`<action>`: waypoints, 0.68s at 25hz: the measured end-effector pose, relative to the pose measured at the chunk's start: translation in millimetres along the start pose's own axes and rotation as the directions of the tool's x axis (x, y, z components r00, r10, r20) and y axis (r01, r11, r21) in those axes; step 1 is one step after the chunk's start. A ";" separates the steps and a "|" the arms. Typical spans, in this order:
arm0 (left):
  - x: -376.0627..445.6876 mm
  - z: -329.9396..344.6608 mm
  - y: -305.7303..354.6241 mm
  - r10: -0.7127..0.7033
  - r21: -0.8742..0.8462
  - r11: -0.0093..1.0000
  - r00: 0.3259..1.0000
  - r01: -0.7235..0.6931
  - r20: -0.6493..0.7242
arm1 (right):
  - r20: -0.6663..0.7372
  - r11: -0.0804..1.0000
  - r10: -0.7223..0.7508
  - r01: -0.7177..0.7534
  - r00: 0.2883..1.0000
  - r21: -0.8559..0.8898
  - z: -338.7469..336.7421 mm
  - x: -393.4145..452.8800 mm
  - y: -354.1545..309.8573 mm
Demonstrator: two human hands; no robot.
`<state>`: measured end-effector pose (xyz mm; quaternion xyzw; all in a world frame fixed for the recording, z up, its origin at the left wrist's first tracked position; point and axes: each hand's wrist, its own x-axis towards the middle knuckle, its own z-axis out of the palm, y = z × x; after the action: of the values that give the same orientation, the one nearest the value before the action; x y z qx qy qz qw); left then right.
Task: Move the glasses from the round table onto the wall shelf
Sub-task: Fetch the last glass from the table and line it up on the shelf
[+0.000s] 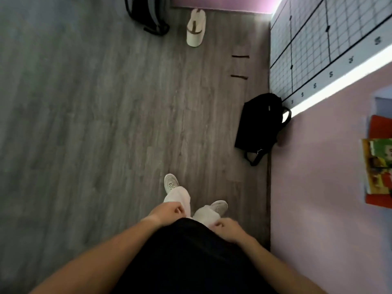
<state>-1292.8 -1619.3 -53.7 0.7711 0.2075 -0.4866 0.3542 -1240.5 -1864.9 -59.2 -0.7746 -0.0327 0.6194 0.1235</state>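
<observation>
No glasses and no round table appear in the head view. The camera looks straight down at grey wood flooring and my own legs. My left hand [167,212] hangs in front of my waist with its fingers curled in and nothing in it. My right hand [228,229] is beside it, likewise loosely closed and empty. At the right edge, part of a shelf [379,203] on the pink wall shows, with an orange edge and colourful books or boxes [377,164] on it.
A black bag [259,124] leans against the pink wall at the right. A beige cap [195,28] lies on the floor ahead, next to a dark backpack [148,13]. A gridded measuring panel [318,45] covers the wall at the top right.
</observation>
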 end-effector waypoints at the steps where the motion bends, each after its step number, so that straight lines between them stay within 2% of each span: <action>1: 4.7 -16.7 -1.4 0.011 -0.058 0.998 1.000 -0.013 -0.027 | -0.059 1.000 0.000 -0.001 0.998 -0.017 -16.7 2.1 -4.1; 3: 14.6 -53.5 -9.8 0.001 -0.135 0.991 0.996 -0.014 -0.094 | -0.127 0.996 0.021 -0.032 0.992 -0.089 -56.8 6.6 -13.1; 5: 22.8 -86.1 -22.4 -0.025 -0.141 0.990 0.991 0.006 -0.133 | -0.216 0.991 0.050 -0.075 0.975 -0.108 -94.6 13.0 -23.1; 7: 29.8 -108.8 -32.2 -0.023 -0.155 0.988 0.987 -0.001 -0.158 | -0.321 0.997 0.070 -0.080 0.945 -0.017 -122.3 17.5 -42.3; 10: 39.8 -141.2 -38.9 -0.001 -0.230 0.972 0.983 -0.042 -0.183 | -0.435 0.998 0.030 -0.002 0.900 0.064 -133.1 29.0 -100.3; 12: 43.6 -156.5 -39.8 -0.019 -0.278 0.960 0.985 -0.029 -0.170 | -0.410 0.994 0.003 0.040 0.912 0.098 -124.2 36.1 -143.6; 14: 49.0 -165.7 -37.8 -0.018 -0.279 0.960 0.988 -0.026 -0.156 | -0.337 0.995 -0.078 0.094 0.938 0.033 -125.7 44.7 -181.7; 17: 60.3 -186.3 -37.2 -0.048 -0.280 0.960 0.988 0.006 -0.144 | -0.282 0.988 -0.151 0.156 0.947 -0.007 -161.0 64.2 -226.0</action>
<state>-1178.6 -1456.8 -69.3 0.7450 0.3106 -0.3980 0.4361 -1046.8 -1657.4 -35.3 -0.8489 -0.0700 0.4917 0.1807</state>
